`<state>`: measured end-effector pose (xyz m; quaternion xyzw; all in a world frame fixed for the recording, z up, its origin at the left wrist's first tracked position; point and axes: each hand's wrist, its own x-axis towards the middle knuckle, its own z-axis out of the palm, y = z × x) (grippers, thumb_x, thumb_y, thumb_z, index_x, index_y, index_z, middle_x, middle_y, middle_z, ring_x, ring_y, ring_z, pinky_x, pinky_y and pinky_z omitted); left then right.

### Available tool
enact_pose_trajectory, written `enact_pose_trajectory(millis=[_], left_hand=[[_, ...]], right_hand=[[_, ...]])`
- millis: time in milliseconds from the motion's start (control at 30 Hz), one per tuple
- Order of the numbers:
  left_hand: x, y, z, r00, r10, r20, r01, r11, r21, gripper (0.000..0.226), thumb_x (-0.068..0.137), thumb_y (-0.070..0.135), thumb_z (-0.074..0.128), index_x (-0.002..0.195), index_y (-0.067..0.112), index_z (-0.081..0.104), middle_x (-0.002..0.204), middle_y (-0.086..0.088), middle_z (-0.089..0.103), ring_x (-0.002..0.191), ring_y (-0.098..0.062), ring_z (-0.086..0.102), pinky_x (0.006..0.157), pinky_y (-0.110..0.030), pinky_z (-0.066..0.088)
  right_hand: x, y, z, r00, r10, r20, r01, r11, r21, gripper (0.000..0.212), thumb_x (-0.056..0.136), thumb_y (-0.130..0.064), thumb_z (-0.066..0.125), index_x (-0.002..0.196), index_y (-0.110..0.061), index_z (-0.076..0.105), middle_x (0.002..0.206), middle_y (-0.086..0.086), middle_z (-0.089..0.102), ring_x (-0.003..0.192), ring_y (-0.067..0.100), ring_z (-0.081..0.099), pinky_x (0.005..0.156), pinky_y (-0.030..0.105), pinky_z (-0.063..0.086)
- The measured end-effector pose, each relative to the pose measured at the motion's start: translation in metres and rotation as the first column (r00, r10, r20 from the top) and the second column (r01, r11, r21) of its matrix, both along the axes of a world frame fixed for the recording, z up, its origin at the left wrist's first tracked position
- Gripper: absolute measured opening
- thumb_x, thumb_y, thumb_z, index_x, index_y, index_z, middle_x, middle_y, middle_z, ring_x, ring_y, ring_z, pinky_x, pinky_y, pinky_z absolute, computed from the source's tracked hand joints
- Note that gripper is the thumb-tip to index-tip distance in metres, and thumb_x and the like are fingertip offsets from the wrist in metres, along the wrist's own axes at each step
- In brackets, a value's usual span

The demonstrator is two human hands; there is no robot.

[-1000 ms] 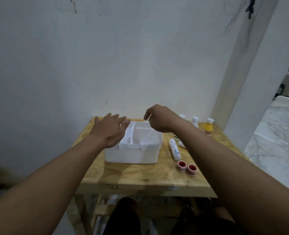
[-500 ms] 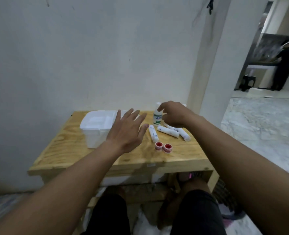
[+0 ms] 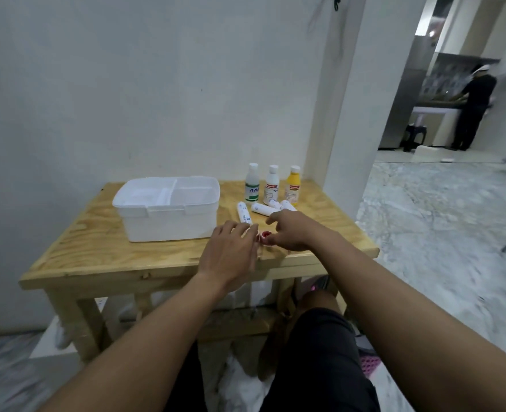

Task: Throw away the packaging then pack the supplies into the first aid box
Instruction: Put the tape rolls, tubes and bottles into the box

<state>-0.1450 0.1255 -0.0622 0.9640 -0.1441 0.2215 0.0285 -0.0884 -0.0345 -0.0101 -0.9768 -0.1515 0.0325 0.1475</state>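
Dim, flat indoor light with a cool cast; the brightest area is the doorway (image 3: 454,84) at upper right. Soft shadows lie under the table's (image 3: 97,257) front edge. Straight lines bow toward the frame edges. The distant person (image 3: 471,108) is smeared, fine detail soft.

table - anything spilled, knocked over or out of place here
Nothing stands out. The three bottles stand upright behind the open white box, the bandage rolls lie loose on the table, and no spill shows.
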Motion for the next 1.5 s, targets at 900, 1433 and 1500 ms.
enact_pose_trajectory(millis=[900,1433,1500], left_hand=[[0.011,-0.029,0.009,0.990,0.091,-0.104,-0.133,0.836,-0.532,0.016,0.092,0.027,0.069,0.101,0.023,0.057,0.099,-0.001,0.072,0.092,-0.019,0.067,0.071,-0.033,0.054],[0.006,0.083,0.094,0.958,0.288,0.014,-0.208,0.723,-0.659,0.030,0.077,0.025,0.070,0.104,0.013,0.074,0.097,-0.005,0.076,0.097,-0.025,0.068,0.084,-0.041,0.055],[0.004,0.103,0.103,0.948,0.319,-0.013,-0.247,0.706,-0.663,0.018,0.075,0.022,0.068,0.089,0.012,0.075,0.083,-0.004,0.074,0.088,-0.025,0.067,0.078,-0.043,0.057]], right_hand=[[0.016,-0.031,-0.007,0.999,-0.004,0.035,-0.006,0.960,0.280,0.029,0.085,-0.032,0.074,0.110,-0.019,0.071,0.094,-0.005,0.068,0.086,0.011,0.063,0.067,0.026,0.048],[0.031,0.047,0.070,0.990,0.127,0.057,-0.139,0.878,0.457,0.019,0.078,-0.028,0.078,0.092,-0.015,0.075,0.083,0.004,0.077,0.085,0.025,0.075,0.082,0.049,0.060],[0.034,0.062,0.077,0.987,0.151,0.051,-0.157,0.874,0.460,0.018,0.078,-0.028,0.078,0.091,-0.017,0.075,0.085,0.005,0.077,0.088,0.026,0.074,0.082,0.050,0.060]])
